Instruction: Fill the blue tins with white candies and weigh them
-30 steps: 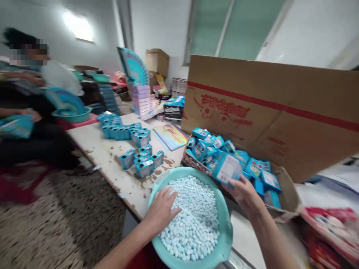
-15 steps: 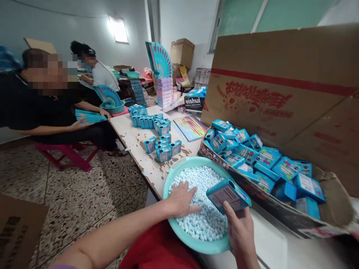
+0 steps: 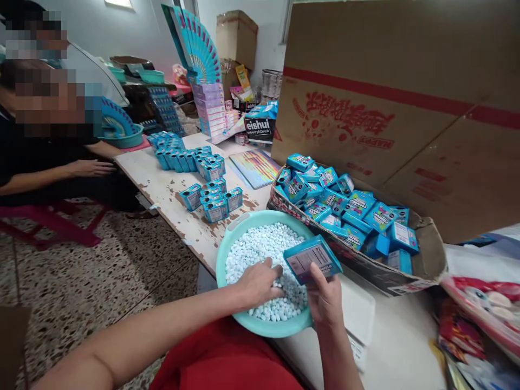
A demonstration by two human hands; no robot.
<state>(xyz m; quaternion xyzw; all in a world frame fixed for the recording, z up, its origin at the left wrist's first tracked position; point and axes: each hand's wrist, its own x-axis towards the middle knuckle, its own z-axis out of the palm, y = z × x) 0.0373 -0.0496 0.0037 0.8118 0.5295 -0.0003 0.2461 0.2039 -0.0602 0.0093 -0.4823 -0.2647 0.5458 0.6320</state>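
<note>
A turquoise plastic basin (image 3: pixel 222 254) full of small pale-blue candies (image 3: pixel 260 238) sits in front of me. My left hand (image 3: pixel 260 283) rests in the candies, palm down, its fingers bent and apart; the fingertips are partly hidden among them. Over the basin's right side, my right hand (image 3: pixel 326 292) grips a small blue candy box (image 3: pixel 312 259), thumb on its printed panel. The box is tilted towards my left hand. Several similar blue boxes (image 3: pixel 214 208) stand upright on the table beyond the basin.
To the right, an open carton (image 3: pixel 430 254) holds a heap of blue boxes, with a large cardboard sheet (image 3: pixel 345 81) behind it. A white scale (image 3: pixel 361 311) lies beside the basin. Two people sit at the left, one with a hand (image 3: pixel 91 168) near the table (image 3: pixel 170 211).
My view has swung to the right. My left hand's fingers have gone from spread to bent in the candies. The box in my right hand is tilted differently. The person's blue cards are out of sight.
</note>
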